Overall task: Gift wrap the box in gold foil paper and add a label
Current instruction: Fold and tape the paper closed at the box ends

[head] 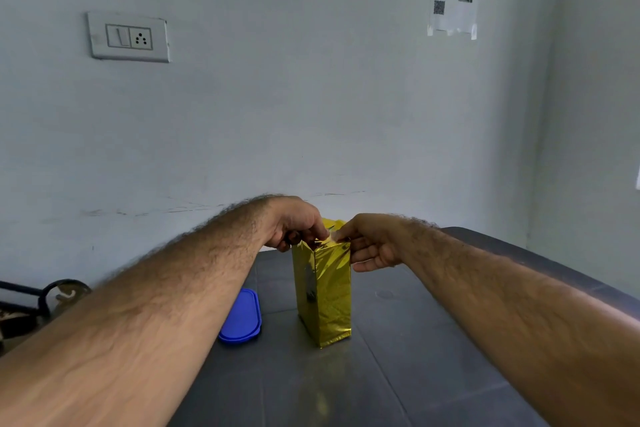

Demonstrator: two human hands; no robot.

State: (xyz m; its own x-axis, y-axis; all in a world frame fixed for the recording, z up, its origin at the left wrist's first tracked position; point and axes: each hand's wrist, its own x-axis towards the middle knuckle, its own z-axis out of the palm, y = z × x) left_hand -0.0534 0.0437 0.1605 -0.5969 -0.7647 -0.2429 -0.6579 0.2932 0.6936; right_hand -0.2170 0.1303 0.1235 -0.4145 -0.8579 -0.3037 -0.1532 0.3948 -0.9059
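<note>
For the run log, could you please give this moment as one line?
upright gold-foil-wrapped box on dark table | left hand, right hand pinching top foil | blue plastic lid left of box

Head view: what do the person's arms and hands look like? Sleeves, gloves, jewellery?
Both forearms are bare and hairy, with no sleeves in frame. The left hand and right hand wear no gloves; no watch, bracelet or ring shows on the visible parts.

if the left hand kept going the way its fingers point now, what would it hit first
The left hand points rightward across the top of the gold-wrapped box, pinching the foil there. Going straight on, it would likely meet the right hand first, which pinches the same top edge from the other side; depth between them is unclear.
</note>
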